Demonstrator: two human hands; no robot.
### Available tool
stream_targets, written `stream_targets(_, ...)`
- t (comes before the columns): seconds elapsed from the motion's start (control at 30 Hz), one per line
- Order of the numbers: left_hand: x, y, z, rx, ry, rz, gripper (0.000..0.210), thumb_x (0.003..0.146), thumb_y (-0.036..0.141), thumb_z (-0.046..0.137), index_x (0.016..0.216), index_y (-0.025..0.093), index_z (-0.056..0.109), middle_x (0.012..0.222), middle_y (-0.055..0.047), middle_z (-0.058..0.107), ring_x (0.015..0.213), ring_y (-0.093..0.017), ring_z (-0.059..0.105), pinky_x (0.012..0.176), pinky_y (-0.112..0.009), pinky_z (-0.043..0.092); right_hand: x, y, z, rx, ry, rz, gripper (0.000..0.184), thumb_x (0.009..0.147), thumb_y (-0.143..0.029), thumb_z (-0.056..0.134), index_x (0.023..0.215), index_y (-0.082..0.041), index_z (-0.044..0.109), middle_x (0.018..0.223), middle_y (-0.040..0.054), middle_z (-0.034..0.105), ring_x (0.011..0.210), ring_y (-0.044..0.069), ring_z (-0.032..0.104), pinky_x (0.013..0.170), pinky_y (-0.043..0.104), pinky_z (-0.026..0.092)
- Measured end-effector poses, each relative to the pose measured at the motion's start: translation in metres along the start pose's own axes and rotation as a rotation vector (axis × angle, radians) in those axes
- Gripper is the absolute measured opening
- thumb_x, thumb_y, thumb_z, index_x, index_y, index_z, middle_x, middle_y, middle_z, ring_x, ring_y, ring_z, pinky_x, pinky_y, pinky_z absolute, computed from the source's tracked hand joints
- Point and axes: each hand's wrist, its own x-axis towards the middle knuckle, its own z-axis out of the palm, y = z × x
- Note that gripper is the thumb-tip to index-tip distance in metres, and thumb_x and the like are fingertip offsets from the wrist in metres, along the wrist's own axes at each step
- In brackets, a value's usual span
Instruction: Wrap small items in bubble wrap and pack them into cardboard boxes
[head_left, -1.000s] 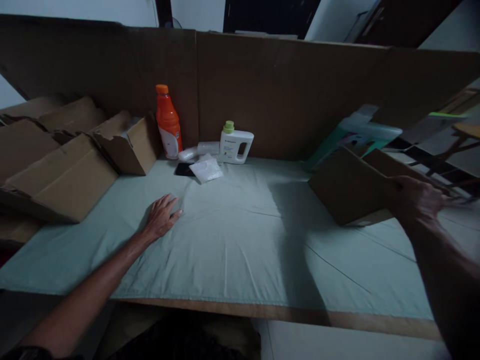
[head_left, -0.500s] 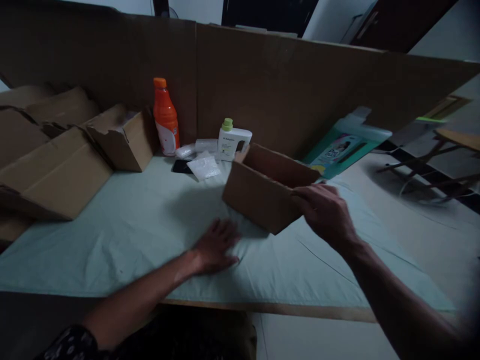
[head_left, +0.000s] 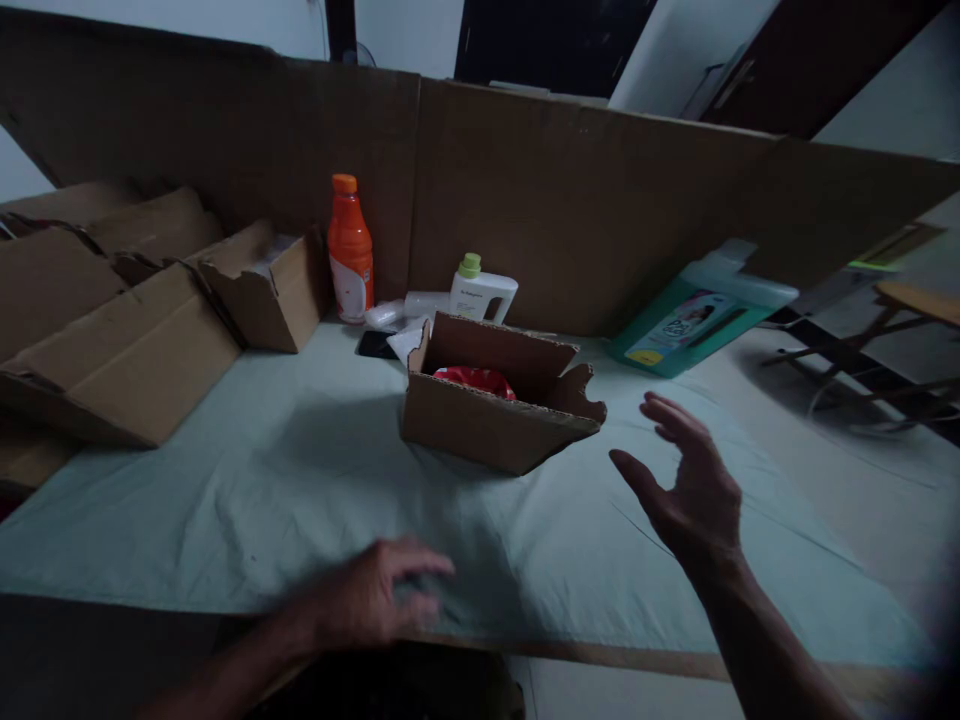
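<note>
An open-topped cardboard box (head_left: 480,425) rests on the cloth-covered table (head_left: 300,490), its right end torn and notched. Inside it a red packet (head_left: 475,380) partly shows; what it is I cannot make out. My right hand (head_left: 686,480) hovers just to the right of the box, thumb and fingers apart, holding nothing. Close to the table's front edge is my left hand (head_left: 394,590), slightly blurred, its thumb and fingers parted and nothing between them. It does not touch the box.
Several cardboard boxes (head_left: 135,350) stand at left. Along the cardboard partition (head_left: 570,200) are an orange bottle (head_left: 351,255), a white bottle with a green cap (head_left: 484,290) and a tilted green jug (head_left: 690,315). A black phone-like object (head_left: 375,345) and clear plastic wrap (head_left: 384,316) lie behind the box.
My right hand has let go of the box and moved off to the right. The box sits flatter, turned and farther left. My left hand has drawn back toward the front edge.
</note>
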Motion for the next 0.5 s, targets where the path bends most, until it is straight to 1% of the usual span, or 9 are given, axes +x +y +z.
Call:
stream_targets(0.07, 0.019, -0.014, -0.030, -0.020, 0.374, -0.120, 0.045, 0.091, 0.039, 0.054, 0.132, 0.025, 0.064, 0.133, -0.009, 0.068, 0.124, -0.026, 0.064, 0.107, -0.041, 0.051, -0.014, 0.017, 0.007, 0.135, -0.115, 0.196, 0.066, 0.084, -0.049, 0.073, 0.142, -0.030, 0.049, 0.142, 0.0122, 0.059, 0.125, 0.032, 0.061, 0.096, 0.050, 0.055)
stream_targets(0.1, 0.032, -0.021, -0.043, -0.012, 0.509, -0.124, 0.052, 0.089, 0.038, 0.056, 0.139, 0.022, 0.058, 0.139, -0.011, 0.064, 0.130, -0.028, 0.059, 0.111, -0.044, 0.048, -0.020, 0.025, 0.015, 0.205, -0.195, 0.270, 0.069, 0.082, -0.052, 0.074, 0.142, -0.029, 0.049, 0.140, 0.0132, 0.060, 0.121, 0.032, 0.063, 0.091, 0.049, 0.057)
stream_targets(0.13, 0.048, -0.027, -0.055, -0.007, 0.594, -0.102, 0.062, 0.086, 0.036, 0.060, 0.145, 0.019, 0.051, 0.147, -0.013, 0.057, 0.135, -0.029, 0.055, 0.113, -0.046, 0.045, -0.024, 0.031, 0.025, 0.268, -0.274, 0.322, 0.070, 0.080, -0.054, 0.075, 0.140, -0.028, 0.050, 0.137, 0.0140, 0.061, 0.119, 0.032, 0.064, 0.088, 0.047, 0.059)
stream_targets(0.17, 0.065, -0.031, -0.063, -0.011, 0.639, -0.078, 0.072, 0.082, 0.033, 0.063, 0.150, 0.018, 0.044, 0.153, -0.015, 0.051, 0.139, -0.031, 0.051, 0.114, -0.048, 0.044, -0.026, 0.035, 0.036, 0.323, -0.342, 0.355, 0.069, 0.078, -0.056, 0.076, 0.136, -0.027, 0.052, 0.135, 0.0145, 0.062, 0.117, 0.032, 0.065, 0.086, 0.046, 0.059)
stream_targets(0.23, 0.097, -0.034, -0.070, -0.059, 0.631, -0.035, 0.081, 0.078, 0.028, 0.066, 0.152, 0.018, 0.036, 0.156, -0.016, 0.046, 0.139, -0.031, 0.049, 0.112, -0.048, 0.045, -0.028, 0.039, 0.058, 0.410, -0.429, 0.388, 0.065, 0.076, -0.060, 0.076, 0.127, -0.024, 0.057, 0.127, 0.0141, 0.065, 0.111, 0.030, 0.066, 0.084, 0.045, 0.060)
stream_targets(0.3, 0.116, -0.032, -0.065, -0.129, 0.585, -0.003, 0.078, 0.077, 0.023, 0.065, 0.150, 0.018, 0.037, 0.149, -0.015, 0.053, 0.133, -0.028, 0.054, 0.109, -0.045, 0.048, -0.029, 0.039, 0.074, 0.444, -0.445, 0.411, 0.061, 0.075, -0.063, 0.076, 0.116, -0.021, 0.061, 0.117, 0.0131, 0.069, 0.102, 0.029, 0.068, 0.082, 0.043, 0.060)
stream_targets(0.33, 0.119, -0.029, -0.060, -0.153, 0.568, 0.013, 0.076, 0.077, 0.022, 0.064, 0.148, 0.018, 0.038, 0.144, -0.014, 0.057, 0.129, -0.027, 0.057, 0.107, -0.043, 0.049, -0.030, 0.039, 0.079, 0.432, -0.439, 0.423, 0.059, 0.074, -0.065, 0.075, 0.110, -0.020, 0.063, 0.110, 0.0125, 0.071, 0.096, 0.028, 0.069, 0.080, 0.043, 0.060)
stream_targets(0.4, 0.113, -0.026, -0.047, -0.149, 0.578, 0.030, 0.070, 0.078, 0.022, 0.063, 0.144, 0.018, 0.041, 0.135, -0.013, 0.062, 0.123, -0.026, 0.060, 0.106, -0.042, 0.049, -0.034, 0.037, 0.082, 0.365, -0.434, 0.429, 0.053, 0.075, -0.067, 0.073, 0.096, -0.018, 0.067, 0.096, 0.0115, 0.073, 0.086, 0.028, 0.069, 0.076, 0.042, 0.059)
stream_targets(0.5, 0.084, -0.028, -0.033, -0.074, 0.645, -0.022, 0.059, 0.078, 0.026, 0.063, 0.135, 0.017, 0.048, 0.125, -0.013, 0.066, 0.116, -0.027, 0.064, 0.103, -0.043, 0.051, -0.043, 0.029, 0.080, 0.306, -0.469, 0.376, 0.046, 0.080, -0.064, 0.068, 0.083, -0.019, 0.071, 0.088, 0.0117, 0.075, 0.085, 0.030, 0.070, 0.077, 0.042, 0.057)
